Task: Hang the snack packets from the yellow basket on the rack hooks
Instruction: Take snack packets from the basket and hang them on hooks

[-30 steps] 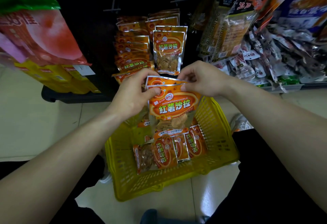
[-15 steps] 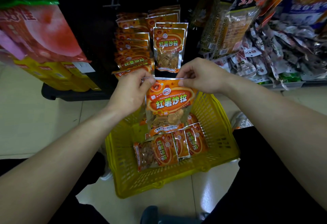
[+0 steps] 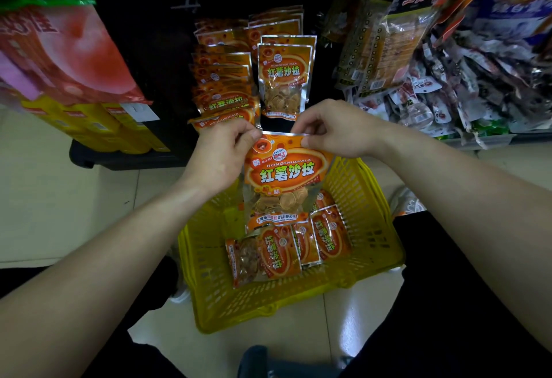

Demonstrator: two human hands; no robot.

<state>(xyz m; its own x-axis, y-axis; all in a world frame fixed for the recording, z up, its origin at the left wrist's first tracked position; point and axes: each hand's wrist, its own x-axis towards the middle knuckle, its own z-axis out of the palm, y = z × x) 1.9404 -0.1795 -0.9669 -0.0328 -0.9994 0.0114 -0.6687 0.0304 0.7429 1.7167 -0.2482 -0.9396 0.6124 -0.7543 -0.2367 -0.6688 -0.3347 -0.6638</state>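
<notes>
The scene was dim, with the rack (image 3: 155,49) behind the hanging packets almost black. Light fell from above, leaving pale glare patches on the glossy floor tiles (image 3: 355,312) near the yellow basket (image 3: 376,228). Silver packet edges glinted. Wide-angle distortion bent the frame's sides, and the large pink bag (image 3: 68,58) at left was blurred. The lower corners sank into deep shadow.

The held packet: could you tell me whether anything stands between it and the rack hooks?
Nothing visible does. Both hands, left and right, pinch the packet by its top edge above the basket. Open space separates it from the hung packets directly beyond. The hooks themselves are too dark to make out.
</notes>
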